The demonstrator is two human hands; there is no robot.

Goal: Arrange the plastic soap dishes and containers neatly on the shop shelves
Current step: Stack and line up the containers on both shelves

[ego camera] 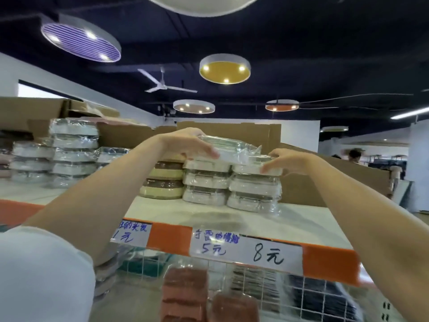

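Head view — wrapped soap dish [232,148] between left hand [185,142] and right hand [282,160].

One wide-angle camera, worn on the person's head, looks forward and slightly upward over both outstretched forearms. It sits close to the top shelf [209,212], whose orange front edge crosses just below the left hand [185,142] and right hand [285,161]. Beyond the hands the view reaches the dark ceiling and its round lamps [224,69]; straight lines bend toward the edges of the frame.
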